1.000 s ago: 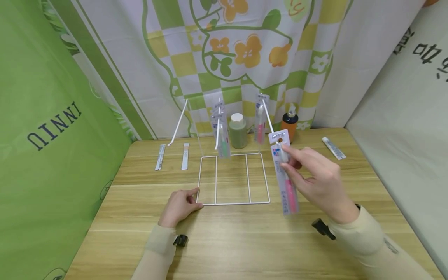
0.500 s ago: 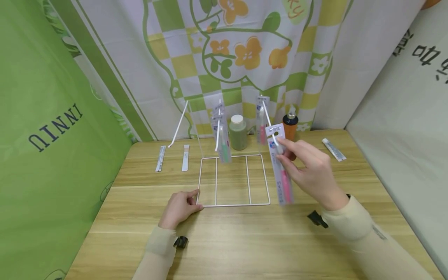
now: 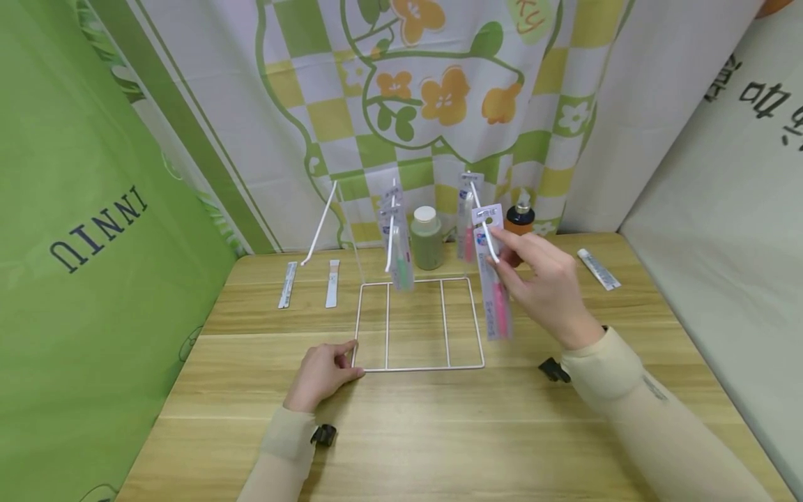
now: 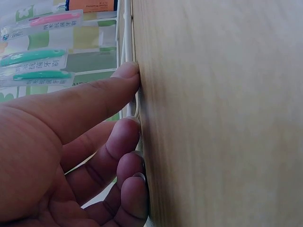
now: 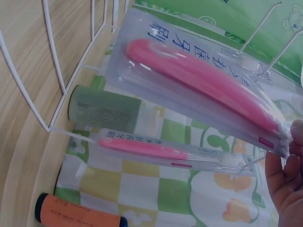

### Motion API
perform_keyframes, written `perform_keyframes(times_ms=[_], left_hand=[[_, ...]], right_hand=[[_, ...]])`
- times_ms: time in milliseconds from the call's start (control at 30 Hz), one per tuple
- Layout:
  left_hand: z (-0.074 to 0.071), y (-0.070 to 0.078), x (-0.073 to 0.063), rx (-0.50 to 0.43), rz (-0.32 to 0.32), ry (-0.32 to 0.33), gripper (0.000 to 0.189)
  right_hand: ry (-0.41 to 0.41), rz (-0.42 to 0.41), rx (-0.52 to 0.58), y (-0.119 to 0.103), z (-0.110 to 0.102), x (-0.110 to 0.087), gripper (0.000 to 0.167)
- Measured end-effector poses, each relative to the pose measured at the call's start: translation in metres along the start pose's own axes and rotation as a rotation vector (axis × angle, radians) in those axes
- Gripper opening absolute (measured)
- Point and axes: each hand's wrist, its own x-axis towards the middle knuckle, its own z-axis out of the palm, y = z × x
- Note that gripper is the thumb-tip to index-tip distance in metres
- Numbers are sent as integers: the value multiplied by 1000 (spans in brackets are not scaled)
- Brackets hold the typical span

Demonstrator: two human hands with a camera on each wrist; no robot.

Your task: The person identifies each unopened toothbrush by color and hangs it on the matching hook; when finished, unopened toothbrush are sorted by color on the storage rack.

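Note:
My right hand (image 3: 539,275) pinches a packaged pink toothbrush (image 3: 498,303) near its upper end. The hang hole of its card is around the right prong (image 3: 491,244) of a white wire rack (image 3: 420,368). In the right wrist view, this pink toothbrush (image 5: 203,85) fills the upper middle. Another packaged pink toothbrush (image 3: 465,223) hangs farther back on the same prong. Packaged green toothbrushes (image 3: 401,261) hang from the middle prong. My left hand (image 3: 323,373) holds the rack's front left corner, thumb and fingers at the wire, as the left wrist view shows of the hand (image 4: 94,123).
Behind the rack stand a green bottle with a white cap (image 3: 427,240) and an orange pump bottle (image 3: 519,219). Two slim sachets (image 3: 287,284) lie at the left, a small tube (image 3: 599,269) at the right. The left prong (image 3: 320,222) bears nothing. A patterned curtain (image 3: 439,84) hangs behind.
My right hand has moved the pink toothbrush left and back, bringing its hang hole over the right prong's tip and along the prong. The left hand stays at the rack's corner.

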Motion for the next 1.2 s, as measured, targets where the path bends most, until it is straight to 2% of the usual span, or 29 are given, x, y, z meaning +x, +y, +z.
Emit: perform_keyframes(times_ms=[567, 967, 1200], left_hand=[[0, 1, -1, -14, -19, -7, 62], [1, -1, -1, -9, -8, -1, 62], [0, 0, -1, -9, -5, 3, 62]], right_hand=[[-13, 5, -91, 33, 21, 16, 36], [11, 3, -107, 50, 35, 20, 41], [38, 8, -81, 57, 40, 20, 43]])
